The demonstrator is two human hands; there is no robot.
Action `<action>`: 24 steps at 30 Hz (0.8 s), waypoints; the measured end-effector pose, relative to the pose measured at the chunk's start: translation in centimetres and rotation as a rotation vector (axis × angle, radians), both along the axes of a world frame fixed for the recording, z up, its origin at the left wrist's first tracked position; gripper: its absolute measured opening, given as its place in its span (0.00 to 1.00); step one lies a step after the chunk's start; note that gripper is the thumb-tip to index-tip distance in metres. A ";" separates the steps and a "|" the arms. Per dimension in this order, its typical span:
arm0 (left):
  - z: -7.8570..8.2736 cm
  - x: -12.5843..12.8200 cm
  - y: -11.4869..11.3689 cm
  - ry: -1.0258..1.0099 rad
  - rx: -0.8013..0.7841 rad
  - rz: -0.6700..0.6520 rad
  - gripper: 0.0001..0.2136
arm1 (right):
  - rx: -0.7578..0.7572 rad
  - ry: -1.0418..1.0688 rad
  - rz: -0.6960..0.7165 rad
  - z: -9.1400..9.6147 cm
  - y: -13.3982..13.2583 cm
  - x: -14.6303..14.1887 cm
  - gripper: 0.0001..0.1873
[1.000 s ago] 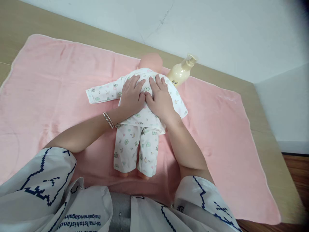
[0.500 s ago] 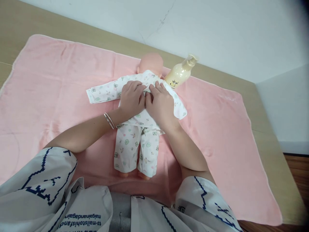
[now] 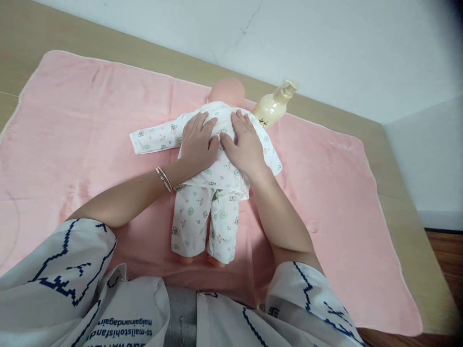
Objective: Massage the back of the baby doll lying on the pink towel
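A baby doll (image 3: 227,91) lies on a pink blanket (image 3: 108,111), its head toward the wall. It wears a white printed shirt (image 3: 220,176) with long sleeves and matching trousers (image 3: 190,219). My left hand (image 3: 198,144) lies with fingers stretched out on the left side of the shirt's chest area. On the right side, my right hand (image 3: 246,144) rests flat on the same shirt, fingers extended. Both thumbs point inward and are slightly apart. The doll's face cannot be made out. Its feet peek out below the trouser hems.
A cream pump bottle (image 3: 273,108) lies tilted beside the doll's head, at the blanket's far edge. The wooden table (image 3: 401,212) shows around the blanket, with a white wall (image 3: 325,53) behind it. Brown floor (image 3: 446,255) appears at the far right.
My hands have spread from bunched near the middle of the chest to lying flatter and farther apart. The shirt front between them is smoother and more exposed.
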State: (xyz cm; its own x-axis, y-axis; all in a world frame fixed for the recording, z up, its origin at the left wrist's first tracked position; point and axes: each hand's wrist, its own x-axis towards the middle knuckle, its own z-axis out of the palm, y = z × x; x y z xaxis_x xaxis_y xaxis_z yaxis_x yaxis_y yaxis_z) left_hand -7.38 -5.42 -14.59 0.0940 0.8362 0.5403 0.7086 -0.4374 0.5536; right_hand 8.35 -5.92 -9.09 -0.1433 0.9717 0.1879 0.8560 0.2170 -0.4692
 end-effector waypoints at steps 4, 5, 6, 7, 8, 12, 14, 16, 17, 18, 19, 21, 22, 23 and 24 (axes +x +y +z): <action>-0.7 -0.2 0.4 -0.031 0.007 -0.033 0.22 | 0.076 0.034 0.031 0.7 -0.2 0.6 0.31; -0.8 -0.3 0.5 -0.048 0.005 -0.043 0.23 | 0.114 0.027 0.039 0.6 -0.3 0.5 0.29; -0.9 -0.3 0.5 -0.068 0.002 -0.054 0.24 | 0.142 0.012 0.049 0.5 -0.4 0.3 0.29; -0.9 -0.4 0.5 -0.087 -0.001 -0.065 0.24 | 0.151 -0.009 0.060 0.2 -0.5 0.0 0.28; -1.0 -0.5 0.5 -0.103 -0.006 -0.075 0.25 | 0.144 -0.034 0.071 -0.1 -0.5 -0.3 0.28; -1.1 -0.6 0.5 -0.109 0.003 -0.081 0.27 | 0.070 -0.085 0.109 -0.8 -0.7 -1.2 0.27; -1.0 -0.6 0.4 -0.089 0.028 -0.074 0.27 | 0.073 -0.071 0.113 -0.5 -0.9 -1.2 0.26; -0.8 -0.5 0.3 -0.074 0.039 -0.064 0.26 | 0.115 -0.048 0.093 -0.2 -1.1 -1.1 0.27; -0.7 -0.4 0.2 -0.071 0.033 -0.059 0.26 | 0.139 -0.042 0.074 -0.1 -1.2 -1.1 0.27; -0.6 -0.4 0.1 -0.071 0.020 -0.053 0.25 | 0.155 -0.041 0.054 -0.2 -1.2 -1.2 0.27; -0.4 -0.3 0.0 -0.072 0.003 -0.048 0.24 | 0.159 -0.047 0.037 -0.4 -1.2 -1.3 0.27; -0.2 -0.2 0.0 -0.073 -0.023 -0.045 0.22 | 0.134 -0.070 0.024 -0.8 -1.1 -1.6 0.27; -0.2 -0.2 -0.1 -0.072 -0.027 -0.045 0.21 | 0.116 -0.077 0.027 -0.9 -1.1 -1.7 0.27; -0.2 -0.2 0.0 -0.072 -0.027 -0.045 0.20 | 0.105 -0.080 0.032 -0.9 -1.1 -1.8 0.26; -0.1 -0.2 0.0 -0.072 -0.024 -0.044 0.20 | 0.104 -0.078 0.035 -0.7 -1.2 -1.8 0.26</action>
